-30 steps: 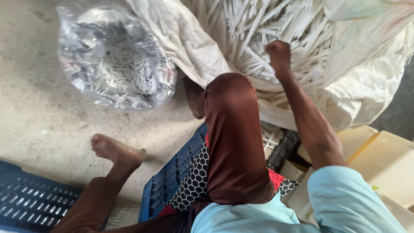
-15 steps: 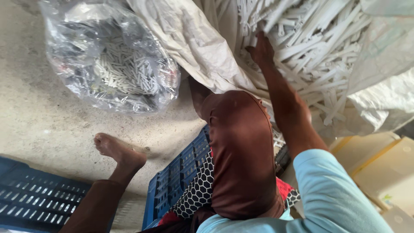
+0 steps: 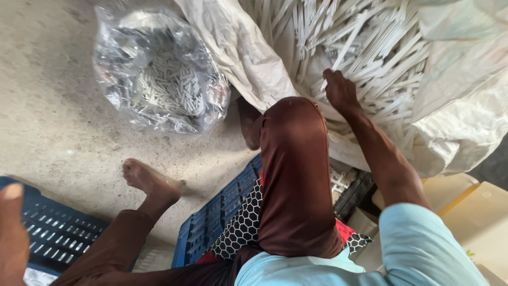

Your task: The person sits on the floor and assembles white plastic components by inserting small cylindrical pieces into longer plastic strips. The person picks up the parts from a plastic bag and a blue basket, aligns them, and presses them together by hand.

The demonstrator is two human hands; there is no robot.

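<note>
White sticks [image 3: 370,47]: heaped in open white sack [image 3: 455,127], ahead and right, long axes mostly slanting. Right hand [image 3: 341,92] nearer, fingers curled into the heap. Left hand [image 3: 11,233] at the lower left edge, well apart; grip cannot be told.

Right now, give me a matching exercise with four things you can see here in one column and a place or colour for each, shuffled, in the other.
Things:
1. right hand
2. clear plastic bag
3. crate
4. bare foot

Places or colours:
A. blue, under the patterned cushion
B. flat on the concrete floor
C. in the white sticks inside the big white sack
D. upper left, holding short white pieces

Pairs: 1-C, 2-D, 3-A, 4-B
</note>
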